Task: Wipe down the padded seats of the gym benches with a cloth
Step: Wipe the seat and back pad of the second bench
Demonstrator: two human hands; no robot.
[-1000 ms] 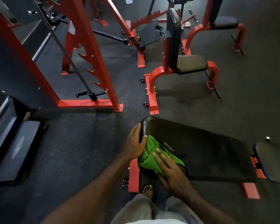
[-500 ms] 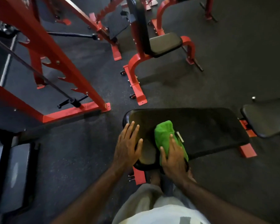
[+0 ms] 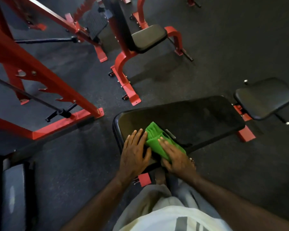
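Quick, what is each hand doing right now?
Left hand: open, fingers straight, resting flat on the bench pad.
Right hand: open, pressing the green cloth onto the pad.

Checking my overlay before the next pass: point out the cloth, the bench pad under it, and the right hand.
cloth [image 3: 154,138]: head view, its bunched middle.
bench pad [image 3: 198,117]: head view, bare top surface.
right hand [image 3: 178,158]: head view, back of the hand.

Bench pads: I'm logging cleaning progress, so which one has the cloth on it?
The long flat pad nearest the person; the green cloth lies there.
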